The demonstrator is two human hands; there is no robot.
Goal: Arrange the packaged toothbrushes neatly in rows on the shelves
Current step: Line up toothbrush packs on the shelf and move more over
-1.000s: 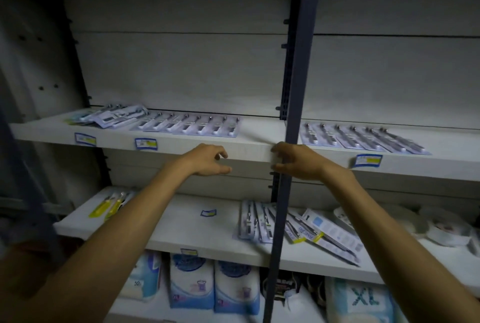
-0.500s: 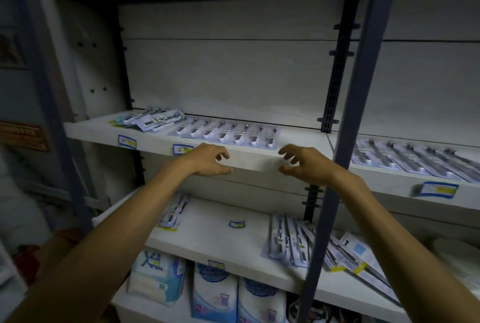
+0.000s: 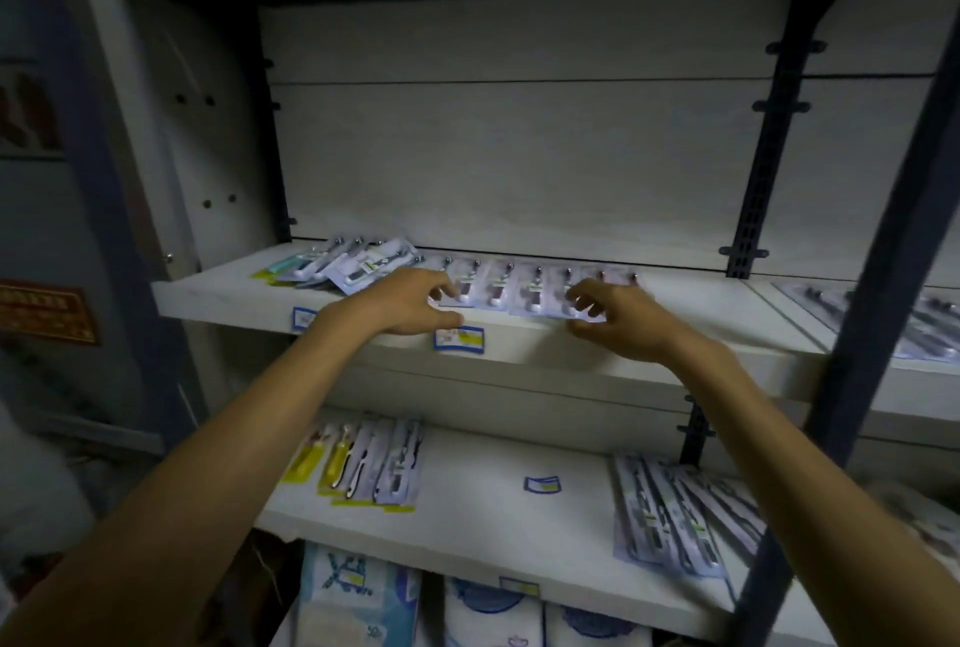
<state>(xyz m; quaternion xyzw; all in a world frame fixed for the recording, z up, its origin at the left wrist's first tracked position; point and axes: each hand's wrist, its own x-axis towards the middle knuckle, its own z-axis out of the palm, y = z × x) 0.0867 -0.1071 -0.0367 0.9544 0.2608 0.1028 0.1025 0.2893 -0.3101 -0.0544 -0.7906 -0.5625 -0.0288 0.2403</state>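
Note:
A row of packaged toothbrushes (image 3: 524, 290) lies flat on the upper white shelf (image 3: 675, 329). My left hand (image 3: 410, 303) hovers at the row's left end, fingers spread and loosely curled, holding nothing. My right hand (image 3: 618, 319) reaches over the row's right end with its fingers spread, fingertips at the packs' front edges. A loose heap of packs (image 3: 343, 261) lies askew at the shelf's left. More packs lie on the lower shelf: a yellow and white group (image 3: 363, 464) on the left and an overlapping dark group (image 3: 675, 516) on the right.
A dark blue upright post (image 3: 852, 334) crosses in front on the right, with another row of packs (image 3: 883, 324) behind it. Price labels (image 3: 460, 338) stick to the upper shelf edge. Soft bagged goods (image 3: 358, 599) fill the space under the lower shelf.
The view has swung left and closer. Both hands have risen from the shelf's front edge onto the row of packs, fingers spreading.

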